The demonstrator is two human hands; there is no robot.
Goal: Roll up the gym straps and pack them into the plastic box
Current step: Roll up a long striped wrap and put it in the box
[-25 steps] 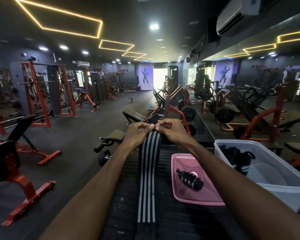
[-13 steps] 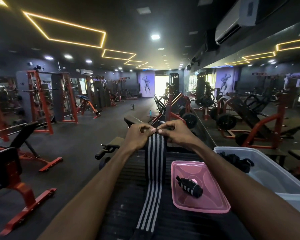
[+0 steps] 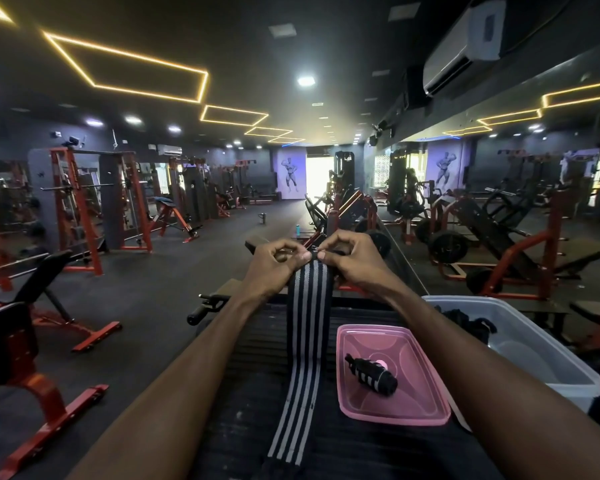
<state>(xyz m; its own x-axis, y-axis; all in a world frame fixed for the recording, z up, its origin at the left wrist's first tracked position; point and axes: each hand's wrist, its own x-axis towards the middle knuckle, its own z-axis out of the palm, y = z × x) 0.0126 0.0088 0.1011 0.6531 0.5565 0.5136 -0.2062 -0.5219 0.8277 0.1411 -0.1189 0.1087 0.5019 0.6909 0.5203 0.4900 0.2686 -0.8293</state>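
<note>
Both arms reach up the centre of the frame. Left hand (image 3: 274, 263) and right hand (image 3: 352, 259) meet just above mid-frame, thumbs and fingertips pinched on the far end of the striped strap (image 3: 303, 358). Both grips are closed on the strap; its top edge looks folded over between the thumbs, though the detail is small.

Strap: black with grey stripes, running flat from the hands down the centre of the dark ribbed surface (image 3: 243, 393), tail leaving at the bottom edge of the frame.

Edges and room: the ribbed surface ends at its far edge just below the hands. Bare surface lies left of the strap, partly covered by the left forearm. Right of the strap, the pink lid (image 3: 413, 407) sits just beside it, lower right of centre. The right forearm crosses above the lid's right edge. Open gym floor in the left half of the frame, benches and racks along it.

Containers: the pink lid lies flat, rim up, holding one rolled strap (image 3: 373, 374), black with pale stripes, near its middle. The clear plastic box (image 3: 541, 362) stands open at the right edge, beyond the forearm. Dark straps (image 3: 465, 322) are bunched in its far left corner; the rest of the box floor shows bare.
</note>
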